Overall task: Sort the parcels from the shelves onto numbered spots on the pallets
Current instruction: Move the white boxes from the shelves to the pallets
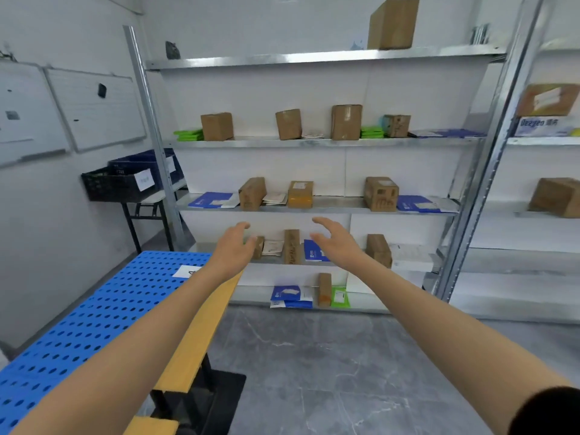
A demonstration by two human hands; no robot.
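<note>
Cardboard parcels (292, 246) wait on the steel shelves (314, 204), frame centre. My left hand (233, 248) and right hand (337, 243) reach toward them, fingers (323, 221) wide, holding nothing. Picking step, I judge: next, grip one and carry it to the blue pallet (110, 309), lower left.

The metal rack (326, 55) carries one large box (394, 23) at the right end of its top shelf. Its second shelf (314, 142) holds four brown boxes (217, 126), with green packets (188, 135) at its left end and blue envelopes (445, 133) at its right end. The blue pallet (94, 324) bears a white label (186, 271) near its far edge.
</note>
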